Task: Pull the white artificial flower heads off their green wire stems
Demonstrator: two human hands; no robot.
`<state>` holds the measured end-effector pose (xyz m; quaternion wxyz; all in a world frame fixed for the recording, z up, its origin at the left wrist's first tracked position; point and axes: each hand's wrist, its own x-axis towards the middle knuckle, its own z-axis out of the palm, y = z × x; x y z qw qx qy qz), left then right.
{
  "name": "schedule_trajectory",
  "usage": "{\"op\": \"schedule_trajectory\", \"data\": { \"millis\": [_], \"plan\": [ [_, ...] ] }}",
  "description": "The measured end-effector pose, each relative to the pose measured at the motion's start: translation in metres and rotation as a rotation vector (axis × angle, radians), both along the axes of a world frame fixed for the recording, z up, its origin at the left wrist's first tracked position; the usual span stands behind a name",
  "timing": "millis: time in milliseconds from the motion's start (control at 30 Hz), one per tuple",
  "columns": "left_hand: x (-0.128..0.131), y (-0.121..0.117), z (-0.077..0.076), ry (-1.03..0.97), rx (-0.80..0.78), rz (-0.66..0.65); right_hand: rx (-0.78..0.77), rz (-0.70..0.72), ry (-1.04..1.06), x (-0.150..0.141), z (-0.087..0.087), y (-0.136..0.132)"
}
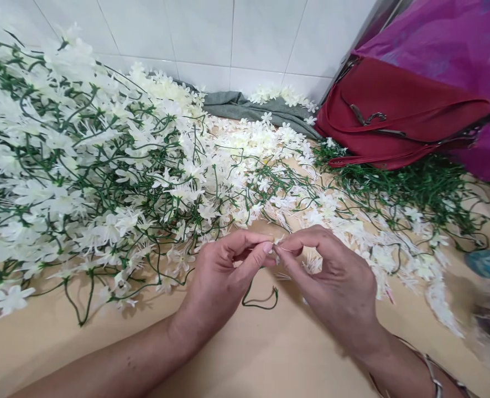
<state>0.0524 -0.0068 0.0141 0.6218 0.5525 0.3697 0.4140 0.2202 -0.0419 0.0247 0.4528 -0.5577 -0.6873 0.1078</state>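
My left hand (224,276) is closed in a pinch, fingertips close to those of my right hand (332,282). A thin green plastic stem (261,307) hangs in a bent loop below the left fingers, which appear to grip its upper part. Between the two hands shows a tiny whitish piece (276,243), mostly covered by the fingertips. The right thumb and forefinger pinch at it from the other side; its exact kind is too small to make out. Just beyond the hands lie loose white artificial petals and thread-like stamens (284,218).
A tall heap of white artificial flowers (79,166) on green stems fills the left. Grey cloth (261,113) lies along the tiled wall (265,38). At right are a red handbag (402,110), green stems (415,185), a purple bag (456,44) and a blue item (489,263).
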Motion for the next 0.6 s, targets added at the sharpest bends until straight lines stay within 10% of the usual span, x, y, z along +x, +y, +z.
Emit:
{"op": "schedule_trajectory", "data": {
  "millis": [267, 600],
  "plan": [
    [-0.001, -0.001, -0.002, 0.122, 0.182, 0.027, -0.223, -0.07, 0.36, -0.002, -0.003, 0.0],
    [-0.005, -0.002, 0.005, 0.228, 0.501, 0.025, -0.057, 0.06, 0.288, 0.015, -0.008, 0.01]
  ]
}}
